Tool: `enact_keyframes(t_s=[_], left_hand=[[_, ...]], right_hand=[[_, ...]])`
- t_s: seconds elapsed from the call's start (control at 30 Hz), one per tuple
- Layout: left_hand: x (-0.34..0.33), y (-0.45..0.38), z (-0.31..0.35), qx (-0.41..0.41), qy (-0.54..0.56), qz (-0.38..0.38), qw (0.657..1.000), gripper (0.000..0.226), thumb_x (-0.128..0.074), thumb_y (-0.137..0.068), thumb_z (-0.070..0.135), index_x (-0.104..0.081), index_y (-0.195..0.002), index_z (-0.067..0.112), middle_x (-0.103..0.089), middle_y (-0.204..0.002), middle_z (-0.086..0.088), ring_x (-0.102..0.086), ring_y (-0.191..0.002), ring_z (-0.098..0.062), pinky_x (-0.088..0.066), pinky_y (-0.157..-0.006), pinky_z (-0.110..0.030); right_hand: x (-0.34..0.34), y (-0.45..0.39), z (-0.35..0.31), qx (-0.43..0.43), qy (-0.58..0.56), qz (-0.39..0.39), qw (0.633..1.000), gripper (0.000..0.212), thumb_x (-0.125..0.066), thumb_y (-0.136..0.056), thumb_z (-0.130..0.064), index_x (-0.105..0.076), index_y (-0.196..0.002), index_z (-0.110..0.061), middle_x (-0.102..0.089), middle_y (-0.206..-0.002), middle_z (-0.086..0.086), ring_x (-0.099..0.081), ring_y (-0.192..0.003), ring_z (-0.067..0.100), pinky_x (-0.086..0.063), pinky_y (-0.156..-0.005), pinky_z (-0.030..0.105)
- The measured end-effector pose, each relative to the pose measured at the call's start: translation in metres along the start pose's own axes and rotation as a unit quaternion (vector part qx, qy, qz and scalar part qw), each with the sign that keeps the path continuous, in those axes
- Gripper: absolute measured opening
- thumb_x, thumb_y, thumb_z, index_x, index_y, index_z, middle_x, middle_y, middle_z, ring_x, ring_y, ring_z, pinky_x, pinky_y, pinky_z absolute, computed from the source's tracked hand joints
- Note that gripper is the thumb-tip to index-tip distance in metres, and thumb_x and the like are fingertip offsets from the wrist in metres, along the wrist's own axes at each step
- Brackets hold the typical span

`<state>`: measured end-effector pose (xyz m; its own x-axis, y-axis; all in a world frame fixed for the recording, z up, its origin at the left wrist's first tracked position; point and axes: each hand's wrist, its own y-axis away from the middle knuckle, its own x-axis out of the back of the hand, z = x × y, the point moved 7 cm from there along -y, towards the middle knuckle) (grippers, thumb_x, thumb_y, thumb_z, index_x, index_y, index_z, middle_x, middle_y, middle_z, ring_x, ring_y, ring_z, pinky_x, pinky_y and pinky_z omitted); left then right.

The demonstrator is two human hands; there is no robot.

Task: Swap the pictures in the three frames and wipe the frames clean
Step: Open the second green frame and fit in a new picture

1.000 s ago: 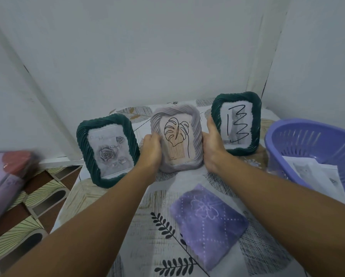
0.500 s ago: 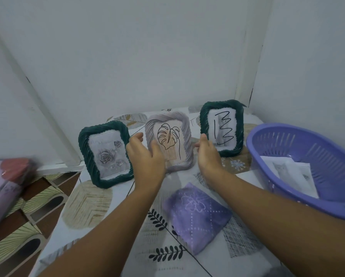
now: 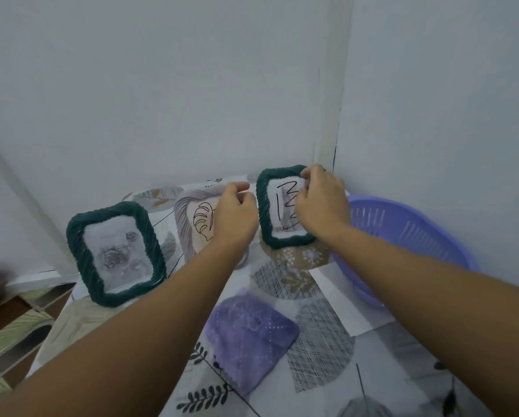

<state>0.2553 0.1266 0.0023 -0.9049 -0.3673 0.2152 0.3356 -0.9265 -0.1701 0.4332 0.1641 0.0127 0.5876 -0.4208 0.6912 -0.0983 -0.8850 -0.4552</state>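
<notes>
Head view, hands (image 3: 321, 203) on squiggle frame (image 3: 264, 212) — unlabelled

Three frames in a row on the table, with the cloth in front.

Taking the middle frame (image 3: 192, 224) as the mark: the rose frame (image 3: 115, 254) stands to its left and a little nearer, the squiggle frame (image 3: 282, 206) to its right and farther back, close to the wall corner. All three stand on the table (image 3: 402, 371). The cloth (image 3: 252, 332) lies on the table in front of the middle frame, slightly right. The basket (image 3: 408, 245) sits far right of it, beyond the squiggle frame, against the side wall. A paper sheet (image 3: 345, 299) lies flat between cloth and basket, its far edge under the basket.
</notes>
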Motion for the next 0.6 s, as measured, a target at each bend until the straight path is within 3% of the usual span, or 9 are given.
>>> enact_keyframes(t_s=[0.13,0.23,0.4,0.53,0.6], left_hand=[[-0.029,-0.007,0.002,0.019,-0.055,-0.076,0.995,0.046,-0.041,-0.109,0.018,-0.035,-0.155,0.017,-0.058,-0.117,0.007,-0.043,-0.074,0.008,-0.038,-0.056,-0.014],[-0.038,-0.015,0.0,0.027,-0.095,-0.09,0.991,0.052,-0.039,-0.108,0.015,-0.025,-0.157,0.013,-0.044,-0.092,0.01,-0.041,-0.07,0.002,-0.035,-0.056,-0.016],[-0.047,-0.028,-0.006,0.056,-0.126,-0.096,0.986,0.054,-0.036,-0.107,0.011,-0.017,-0.158,0.011,-0.03,-0.081,0.008,-0.029,-0.066,-0.003,-0.025,-0.056,-0.025],[-0.055,-0.036,-0.015,0.087,-0.125,-0.103,0.983,0.053,-0.037,-0.107,0.012,-0.018,-0.156,0.01,-0.05,-0.1,-0.006,-0.046,-0.079,-0.014,-0.039,-0.063,-0.034],[-0.059,-0.041,-0.021,0.102,-0.127,-0.105,0.981,0.05,-0.037,-0.105,0.011,-0.022,-0.153,0.009,-0.05,-0.098,-0.007,-0.048,-0.08,-0.016,-0.044,-0.069,-0.036]], right_hand=[[0.003,-0.01,0.018,-0.053,0.069,-0.042,0.995,0.041,-0.052,-0.095,-0.022,-0.043,-0.135,-0.019,-0.056,-0.133,0.008,-0.042,-0.124,0.033,-0.04,-0.097,0.047],[-0.004,-0.016,0.03,-0.097,0.08,-0.105,0.986,0.053,-0.051,-0.093,-0.024,-0.034,-0.142,-0.015,-0.054,-0.134,0.012,-0.038,-0.129,0.036,-0.035,-0.104,0.049],[-0.015,-0.017,0.046,-0.149,0.062,-0.18,0.97,0.068,-0.05,-0.09,-0.02,-0.02,-0.151,-0.012,-0.053,-0.132,0.018,-0.031,-0.137,0.039,-0.022,-0.115,0.055],[-0.029,-0.018,0.055,-0.146,0.072,-0.208,0.964,0.069,-0.05,-0.09,-0.021,-0.019,-0.152,-0.014,-0.056,-0.127,0.016,-0.036,-0.136,0.039,-0.018,-0.117,0.056],[-0.036,-0.019,0.058,-0.142,0.076,-0.219,0.962,0.072,-0.05,-0.09,-0.022,-0.017,-0.154,-0.016,-0.056,-0.129,0.016,-0.037,-0.135,0.039,-0.016,-0.118,0.057]])
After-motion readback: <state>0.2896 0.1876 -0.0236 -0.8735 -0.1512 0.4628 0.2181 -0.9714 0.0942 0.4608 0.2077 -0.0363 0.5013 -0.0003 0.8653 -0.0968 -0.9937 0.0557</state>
